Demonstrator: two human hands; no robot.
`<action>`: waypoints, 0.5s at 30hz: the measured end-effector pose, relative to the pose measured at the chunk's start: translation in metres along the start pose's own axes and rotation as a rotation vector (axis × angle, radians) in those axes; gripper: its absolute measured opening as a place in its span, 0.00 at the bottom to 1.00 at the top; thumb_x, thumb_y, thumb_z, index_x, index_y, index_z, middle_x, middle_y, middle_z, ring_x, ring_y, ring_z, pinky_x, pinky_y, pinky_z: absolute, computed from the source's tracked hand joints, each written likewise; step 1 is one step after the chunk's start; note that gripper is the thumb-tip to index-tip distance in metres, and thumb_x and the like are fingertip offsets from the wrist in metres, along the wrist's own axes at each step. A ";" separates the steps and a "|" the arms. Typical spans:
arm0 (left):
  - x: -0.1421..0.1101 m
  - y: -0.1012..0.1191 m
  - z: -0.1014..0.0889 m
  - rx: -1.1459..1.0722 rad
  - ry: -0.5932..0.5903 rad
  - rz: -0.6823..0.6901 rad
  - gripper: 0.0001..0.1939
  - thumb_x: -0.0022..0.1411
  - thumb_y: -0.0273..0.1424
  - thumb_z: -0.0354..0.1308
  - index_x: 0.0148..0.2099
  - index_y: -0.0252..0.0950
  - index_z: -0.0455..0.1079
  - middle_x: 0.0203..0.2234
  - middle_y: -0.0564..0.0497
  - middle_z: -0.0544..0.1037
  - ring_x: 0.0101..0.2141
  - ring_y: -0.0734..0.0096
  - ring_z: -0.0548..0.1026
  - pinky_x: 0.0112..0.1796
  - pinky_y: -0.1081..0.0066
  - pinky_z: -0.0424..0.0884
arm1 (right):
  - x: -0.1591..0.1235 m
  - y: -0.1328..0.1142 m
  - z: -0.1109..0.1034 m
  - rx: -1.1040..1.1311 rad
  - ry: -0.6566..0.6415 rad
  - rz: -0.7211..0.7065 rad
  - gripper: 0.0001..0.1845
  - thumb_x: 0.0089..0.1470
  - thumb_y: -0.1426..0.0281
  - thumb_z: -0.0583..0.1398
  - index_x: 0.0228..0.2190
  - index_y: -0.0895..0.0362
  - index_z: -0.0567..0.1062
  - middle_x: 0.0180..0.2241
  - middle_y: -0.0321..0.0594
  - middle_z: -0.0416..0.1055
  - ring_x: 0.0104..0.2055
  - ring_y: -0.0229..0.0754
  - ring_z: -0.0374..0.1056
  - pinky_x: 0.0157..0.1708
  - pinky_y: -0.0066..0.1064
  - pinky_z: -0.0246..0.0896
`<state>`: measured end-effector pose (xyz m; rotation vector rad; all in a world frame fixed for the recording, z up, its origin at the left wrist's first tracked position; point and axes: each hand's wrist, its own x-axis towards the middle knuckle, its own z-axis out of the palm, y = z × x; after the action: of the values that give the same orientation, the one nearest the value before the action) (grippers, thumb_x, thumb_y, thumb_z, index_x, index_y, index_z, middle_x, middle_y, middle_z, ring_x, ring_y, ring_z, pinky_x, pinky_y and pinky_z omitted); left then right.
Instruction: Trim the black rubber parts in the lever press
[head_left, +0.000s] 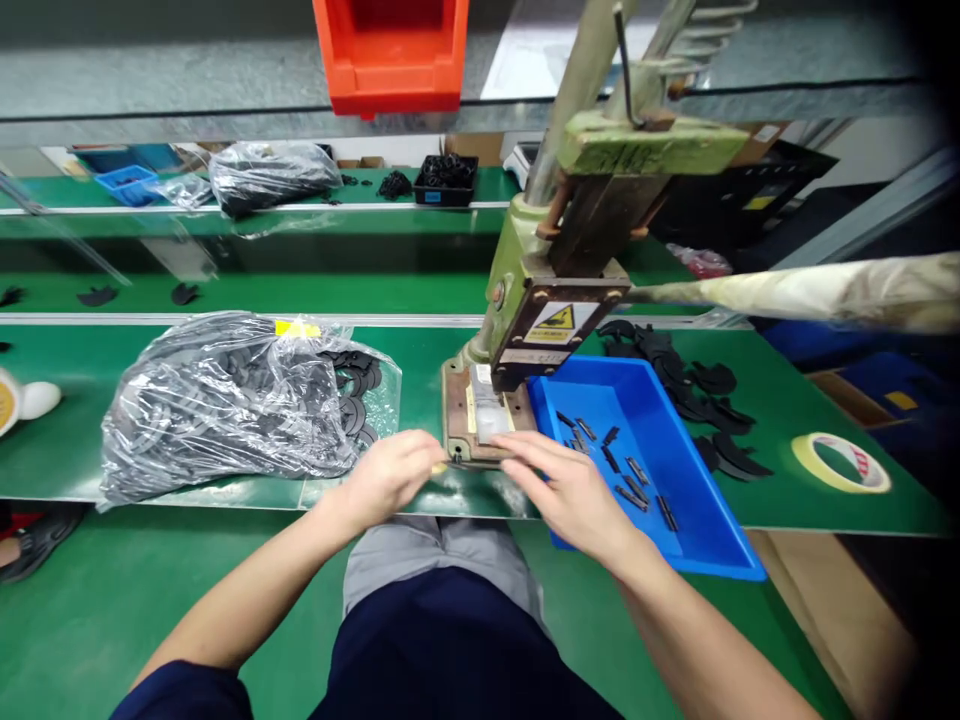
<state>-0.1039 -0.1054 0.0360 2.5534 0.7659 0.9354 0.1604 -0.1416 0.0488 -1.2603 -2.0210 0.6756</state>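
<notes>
A green hand press (517, 290) stands upright on the bench, with a pale block (491, 415) on its base plate (455, 400). My left hand (394, 475) is at the plate's front left corner, thumb and fingers pinched together; a tiny yellowish bit shows at the fingertips, too small to name. Beside the front right of the plate, my right hand (570, 490) has its fingers stretched out, fingertips close to the pale block. I see nothing held in it. Whether those fingertips touch the block or plate, I cannot tell.
A blue tray (712, 510) with several small dark parts sits right of the press. Left lies a plastic bag (225, 410) of dark curved parts. Further right are loose black parts (720, 415) and a tape roll (840, 462). The press lever (810, 290) extends right; an orange bin (394, 60) hangs above.
</notes>
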 end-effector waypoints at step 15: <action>0.094 -0.251 -0.079 -0.280 0.864 -1.284 0.10 0.59 0.25 0.66 0.43 0.28 0.71 0.32 0.46 0.77 0.30 0.71 0.77 0.35 0.69 0.75 | -0.061 0.148 -0.055 -0.499 -0.233 0.473 0.29 0.49 0.49 0.57 0.45 0.54 0.79 0.45 0.52 0.79 0.50 0.60 0.75 0.52 0.52 0.71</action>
<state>-0.1907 0.1601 0.0264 0.8691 1.9155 1.3769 0.3061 -0.1328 -0.0359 -2.0786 -2.1753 0.5617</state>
